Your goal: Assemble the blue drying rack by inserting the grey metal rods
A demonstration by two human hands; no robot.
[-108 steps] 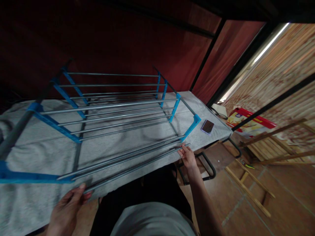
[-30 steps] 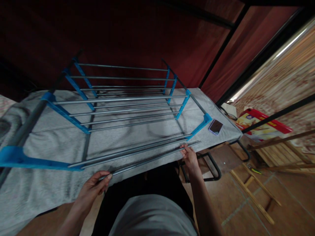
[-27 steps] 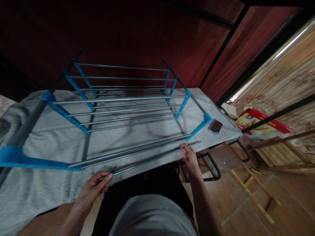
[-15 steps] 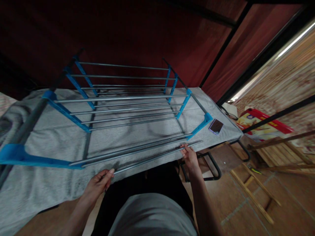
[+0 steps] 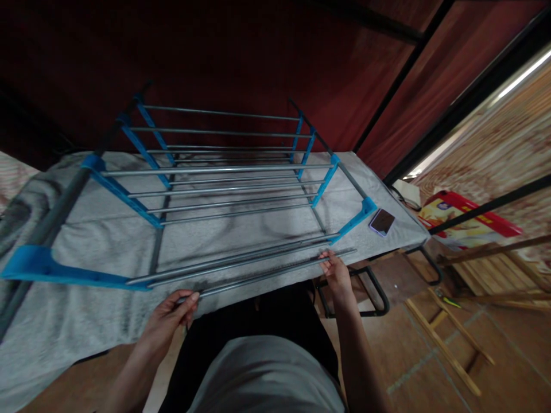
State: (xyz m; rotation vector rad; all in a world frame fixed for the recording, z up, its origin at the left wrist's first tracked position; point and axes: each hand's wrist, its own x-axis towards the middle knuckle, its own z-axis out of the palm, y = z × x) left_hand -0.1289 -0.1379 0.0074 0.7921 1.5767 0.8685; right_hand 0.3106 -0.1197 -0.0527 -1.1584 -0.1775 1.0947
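A blue-and-grey metal rack (image 5: 224, 183) lies on its side on a grey cloth-covered table (image 5: 86, 252). Loose grey metal rods (image 5: 267, 269) lie along the table's near edge. My left hand (image 5: 170, 318) pinches the left end of one rod with closed fingers. My right hand (image 5: 338, 272) grips the same bundle near its right end, just below the rack's blue corner bracket (image 5: 357, 215).
A phone (image 5: 382, 221) lies on the table's right corner. A black metal frame (image 5: 365, 287) stands on the floor under the right end. Wooden slats (image 5: 447, 344) and a red-and-yellow box (image 5: 465, 221) lie on the tiled floor to the right.
My left hand has slid right along the rod, from the far left end toward the middle. The right hand has stayed at the rods' right end; the view has shifted slightly.
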